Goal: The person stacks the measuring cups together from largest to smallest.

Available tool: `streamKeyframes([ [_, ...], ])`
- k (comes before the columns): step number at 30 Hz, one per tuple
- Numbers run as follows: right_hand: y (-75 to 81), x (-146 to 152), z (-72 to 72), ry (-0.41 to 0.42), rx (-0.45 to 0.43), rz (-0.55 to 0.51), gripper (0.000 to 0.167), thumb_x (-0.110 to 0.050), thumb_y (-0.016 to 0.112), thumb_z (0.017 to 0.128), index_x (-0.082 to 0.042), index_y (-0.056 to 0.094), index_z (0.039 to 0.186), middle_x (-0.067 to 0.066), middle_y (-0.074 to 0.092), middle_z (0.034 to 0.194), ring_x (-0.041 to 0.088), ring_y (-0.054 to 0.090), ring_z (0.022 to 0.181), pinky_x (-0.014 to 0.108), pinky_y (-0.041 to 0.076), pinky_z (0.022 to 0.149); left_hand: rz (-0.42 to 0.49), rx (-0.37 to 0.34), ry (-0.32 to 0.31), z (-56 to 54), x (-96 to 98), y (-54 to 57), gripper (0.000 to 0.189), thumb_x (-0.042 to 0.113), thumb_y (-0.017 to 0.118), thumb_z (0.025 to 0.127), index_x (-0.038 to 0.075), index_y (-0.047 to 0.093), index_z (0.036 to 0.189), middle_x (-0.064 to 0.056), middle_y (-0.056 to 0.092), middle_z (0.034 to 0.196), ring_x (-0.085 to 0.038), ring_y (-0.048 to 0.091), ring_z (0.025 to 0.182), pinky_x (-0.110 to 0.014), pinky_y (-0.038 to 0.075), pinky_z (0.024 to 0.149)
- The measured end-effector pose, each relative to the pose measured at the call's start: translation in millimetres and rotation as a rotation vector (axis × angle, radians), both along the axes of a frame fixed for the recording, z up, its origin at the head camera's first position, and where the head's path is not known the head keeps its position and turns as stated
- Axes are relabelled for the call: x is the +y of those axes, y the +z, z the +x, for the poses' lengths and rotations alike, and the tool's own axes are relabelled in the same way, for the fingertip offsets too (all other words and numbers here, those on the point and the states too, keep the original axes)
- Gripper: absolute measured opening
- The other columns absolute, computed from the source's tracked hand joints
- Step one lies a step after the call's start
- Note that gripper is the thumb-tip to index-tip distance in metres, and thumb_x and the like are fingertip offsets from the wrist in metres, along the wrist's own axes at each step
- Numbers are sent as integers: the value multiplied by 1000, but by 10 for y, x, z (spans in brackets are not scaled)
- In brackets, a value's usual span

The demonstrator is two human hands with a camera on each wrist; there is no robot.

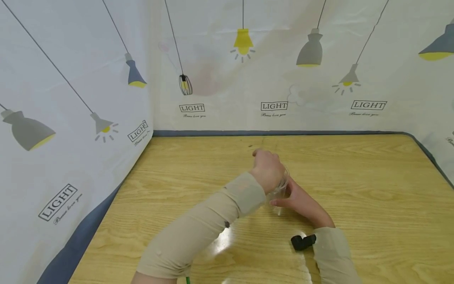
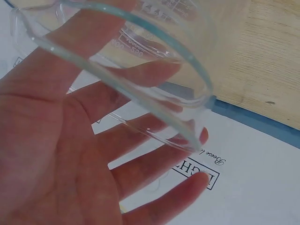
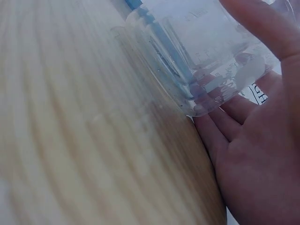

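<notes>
A clear glass beaker (image 1: 278, 196) with white printed graduations is between the two hands over the middle of the table. In the left wrist view the wide rim of the beaker (image 2: 191, 55) faces the camera, tilted. My left hand (image 1: 268, 169) holds it near the rim, the fingers spread along the glass. Lower down, my right hand (image 1: 301, 202) grips the beaker between thumb and fingers. The right wrist view shows the thick base of the beaker (image 3: 161, 61) close over the wood, with right-hand fingers (image 3: 234, 110) behind the wall.
The wood-grain table (image 1: 383, 197) runs back to a white curtain (image 1: 227, 94) printed with lamps. A blue edge strip (image 1: 283, 133) borders it. A black elbow-shaped piece (image 1: 302, 242) sits at the right sleeve cuff. A small dark speck (image 1: 250, 146) lies near the back.
</notes>
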State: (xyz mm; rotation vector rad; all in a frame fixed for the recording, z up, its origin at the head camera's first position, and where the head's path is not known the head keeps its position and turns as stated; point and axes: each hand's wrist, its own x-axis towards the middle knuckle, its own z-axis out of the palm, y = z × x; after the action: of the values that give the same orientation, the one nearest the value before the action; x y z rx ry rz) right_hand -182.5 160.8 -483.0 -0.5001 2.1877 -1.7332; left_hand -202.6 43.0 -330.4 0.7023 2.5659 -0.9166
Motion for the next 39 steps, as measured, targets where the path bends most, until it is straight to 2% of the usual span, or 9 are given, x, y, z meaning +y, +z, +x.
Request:
streamKeyframes([
  [9, -15, 2, 0, -14, -5, -20, 93, -19, 74, 73, -38, 13, 140, -10, 19, 144, 16, 20, 130, 48, 15, 103, 71, -16, -18, -25, -80, -16, 40, 40, 57, 85, 31, 52, 123, 4, 49, 114, -17, 50, 99, -40, 41, 84],
  [18, -29, 13, -6, 4, 18, 20, 91, -26, 74, 73, -39, 13, 140, -9, 22, 143, 17, 25, 128, 49, 17, 102, 112, 21, -35, -19, -166, -22, 34, 37, 58, 85, 27, 57, 117, 3, 54, 107, -18, 51, 93, -40, 42, 82],
  [26, 41, 18, 18, -11, -2, 12, 84, -23, 74, 74, -34, 21, 138, -4, 32, 137, 19, 34, 122, 48, 22, 100, 108, 51, -61, 11, -223, 1, 51, 58, 62, 72, 28, 59, 112, 5, 53, 98, -15, 49, 86, -35, 43, 75],
  [34, 259, -25, 113, -24, -41, 3, 83, -16, 73, 74, -21, 23, 140, 1, 31, 139, 22, 31, 123, 48, 18, 102, 174, 72, -67, 92, -253, -15, 25, 35, 55, 87, 26, 60, 109, 3, 51, 99, -15, 47, 85, -31, 42, 71],
  [39, 269, -42, 118, -23, -51, 4, 84, -15, 73, 74, -22, 22, 140, 0, 31, 138, 22, 31, 123, 47, 19, 102, 210, 71, -64, 93, -273, -29, 23, 35, 57, 86, 25, 62, 106, 2, 51, 96, -14, 48, 82, -31, 44, 69],
])
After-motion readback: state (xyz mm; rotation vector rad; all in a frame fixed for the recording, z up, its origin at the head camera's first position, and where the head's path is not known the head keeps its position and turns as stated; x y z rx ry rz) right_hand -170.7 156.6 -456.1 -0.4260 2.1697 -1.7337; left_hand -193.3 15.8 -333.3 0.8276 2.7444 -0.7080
